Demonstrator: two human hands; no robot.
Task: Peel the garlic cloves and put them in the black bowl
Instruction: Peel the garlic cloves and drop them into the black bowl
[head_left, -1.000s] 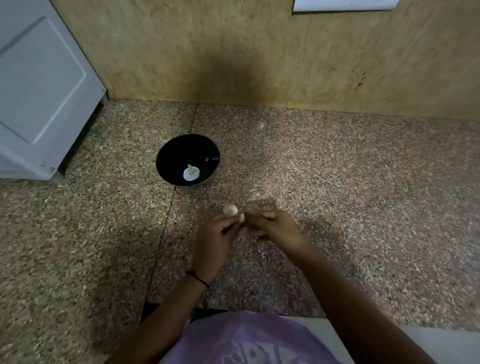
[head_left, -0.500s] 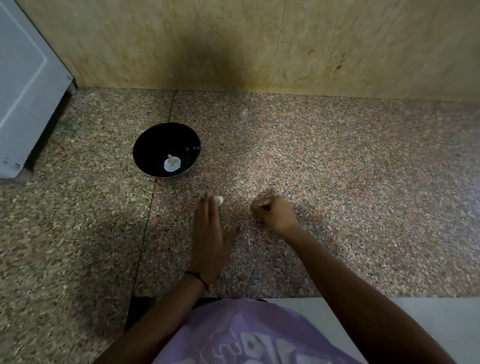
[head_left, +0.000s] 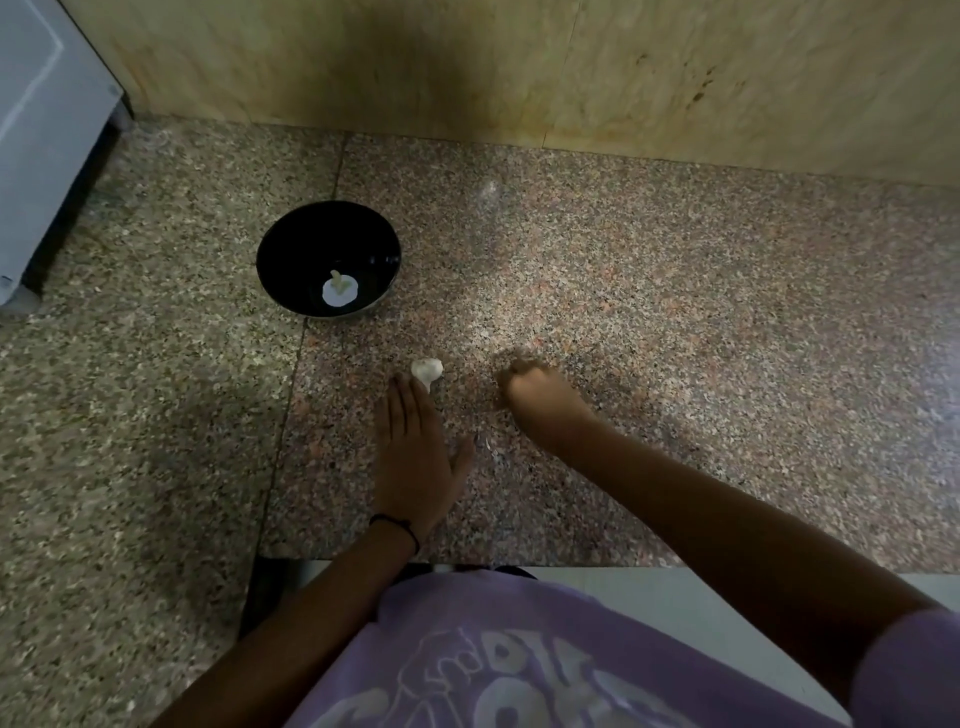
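Observation:
A black bowl (head_left: 291, 249) stands on the granite counter at the left of centre, with a white garlic piece (head_left: 340, 291) lying in its bottom. A white garlic clove (head_left: 427, 370) lies on the counter just below and right of the bowl. My left hand (head_left: 415, 452) lies flat with straight fingers, its fingertips touching the clove's near side. My right hand (head_left: 540, 400) is curled into a fist to the right of the clove; whatever it may hold is hidden.
A beige stone wall (head_left: 519, 67) runs along the back of the counter (head_left: 701, 338). A grey-white appliance (head_left: 36, 130) stands at the far left. The counter's near edge (head_left: 597, 569) runs just in front of my purple shirt.
My hands, which pinched something together a second ago, have parted. The left hand flattened out behind the clove and the right fist pulled away to the right.

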